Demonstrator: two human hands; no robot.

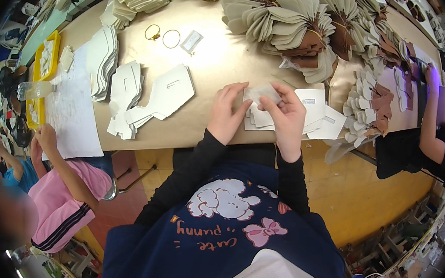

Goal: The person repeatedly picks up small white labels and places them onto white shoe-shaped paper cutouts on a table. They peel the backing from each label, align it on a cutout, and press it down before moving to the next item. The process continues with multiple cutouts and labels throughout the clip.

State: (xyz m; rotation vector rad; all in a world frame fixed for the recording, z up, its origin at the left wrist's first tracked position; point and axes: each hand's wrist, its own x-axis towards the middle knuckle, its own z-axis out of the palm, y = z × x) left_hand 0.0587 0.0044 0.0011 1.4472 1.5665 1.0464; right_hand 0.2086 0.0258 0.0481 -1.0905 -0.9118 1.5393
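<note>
Translucent sheet near table edge

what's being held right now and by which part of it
A small translucent whitish sheet: the right grip pinches its right side; the left grip is at its left edge, contact unclear.

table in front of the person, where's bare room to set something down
Most room: the bare tabletop between the small packet, the fanned bundles and the left hand. A narrower strip lies between that hand and the white cut pieces. It is crowded at upper right, under the bundles, and by the right hand, among white cards.
</note>
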